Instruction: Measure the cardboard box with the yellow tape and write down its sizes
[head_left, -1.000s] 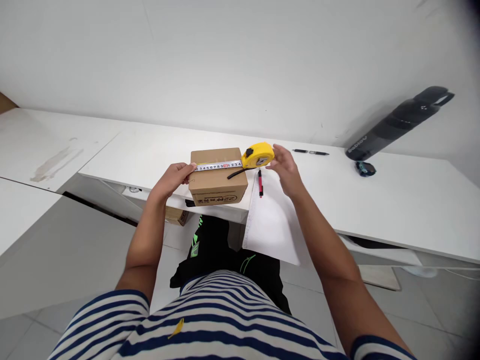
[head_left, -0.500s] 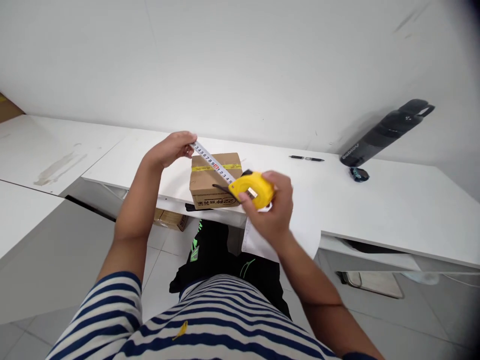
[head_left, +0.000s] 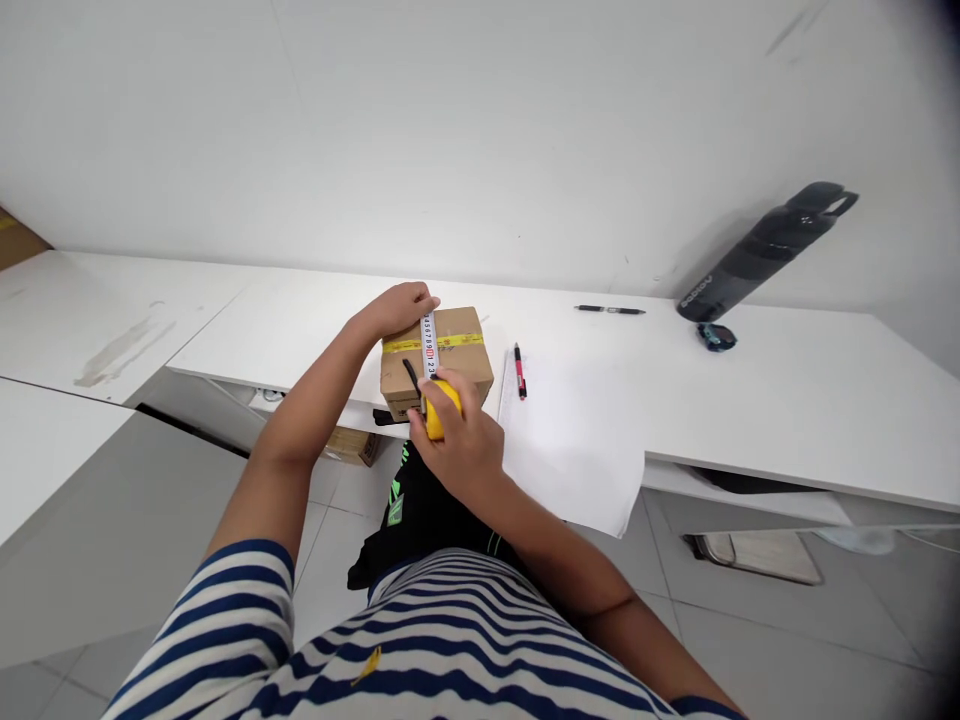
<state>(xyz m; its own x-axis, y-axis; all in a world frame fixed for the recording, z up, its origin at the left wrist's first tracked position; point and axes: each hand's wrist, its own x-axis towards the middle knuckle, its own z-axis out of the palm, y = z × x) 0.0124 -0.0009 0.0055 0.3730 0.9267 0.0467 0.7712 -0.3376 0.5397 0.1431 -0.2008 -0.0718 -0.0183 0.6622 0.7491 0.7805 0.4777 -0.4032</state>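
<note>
A small cardboard box [head_left: 463, 362] with a yellow tape strip sits at the near edge of the white desk [head_left: 750, 400]. My right hand [head_left: 457, 440] is closed round the yellow tape measure case [head_left: 441, 408] at the box's near side. The white tape blade [head_left: 429, 345] runs from the case across the box top, front to back. My left hand [head_left: 394, 308] pinches the blade's end at the box's far edge.
A sheet of white paper [head_left: 577, 440] overhangs the desk edge right of the box, with a red pen [head_left: 517, 370] on it. Farther right lie a black pen [head_left: 609, 310], a dark bottle [head_left: 757, 255] and a small dark object [head_left: 716, 337]. Another box [head_left: 349, 443] sits under the desk.
The tape measure was stretched left to right across the box; both hands lifted it and turned it, and it now lies front to back with the case at the near side.
</note>
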